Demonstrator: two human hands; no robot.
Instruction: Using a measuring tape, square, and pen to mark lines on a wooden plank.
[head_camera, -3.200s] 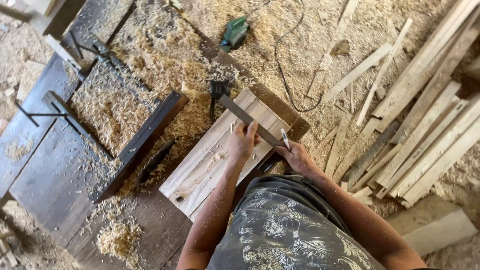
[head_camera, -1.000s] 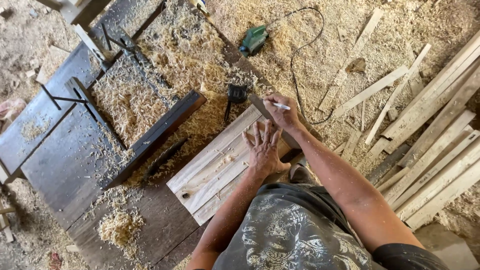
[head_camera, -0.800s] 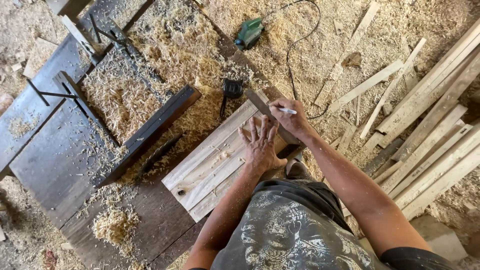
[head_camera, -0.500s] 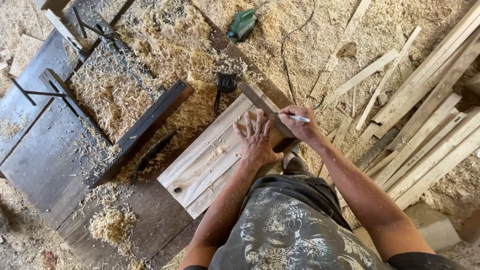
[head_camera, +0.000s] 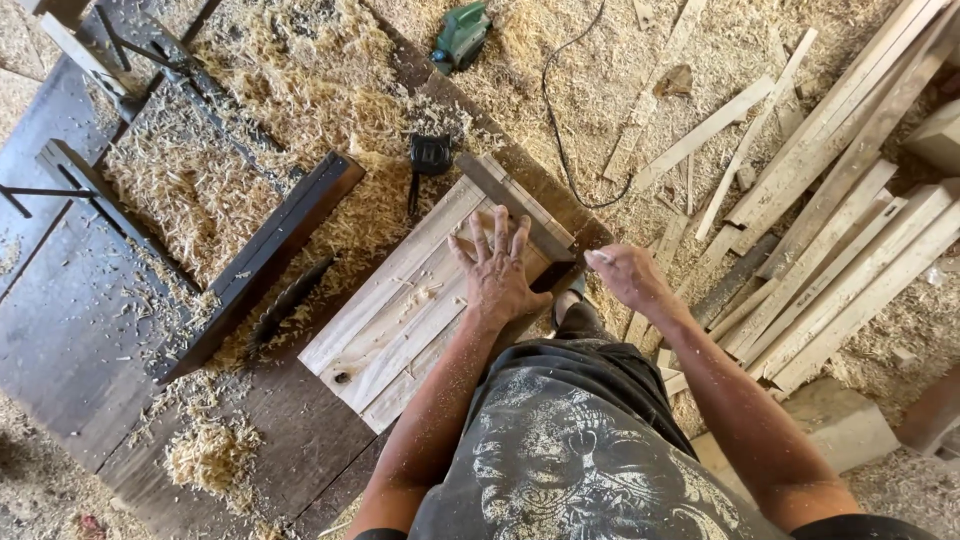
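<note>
A pale wooden panel (head_camera: 400, 320) made of joined boards lies on the dark saw table (head_camera: 90, 340). My left hand (head_camera: 497, 272) rests flat on the panel's far end with fingers spread. Its fingertips reach a dark metal square (head_camera: 515, 205) laid across that end. My right hand (head_camera: 628, 278) hovers just off the panel's right corner, closed around a light-coloured pencil (head_camera: 597, 258) that points towards the square.
A black tool (head_camera: 431, 155) lies beside the panel's far corner. A saw blade (head_camera: 290, 300) and a dark fence bar (head_camera: 270, 255) stand left of the panel. A green power tool (head_camera: 462, 30) with a cable lies in the shavings. Planks (head_camera: 850, 200) are stacked at the right.
My right hand with the pencil has drawn back from the far end of the square to the panel's near right corner. My left hand stays pressed on the panel.
</note>
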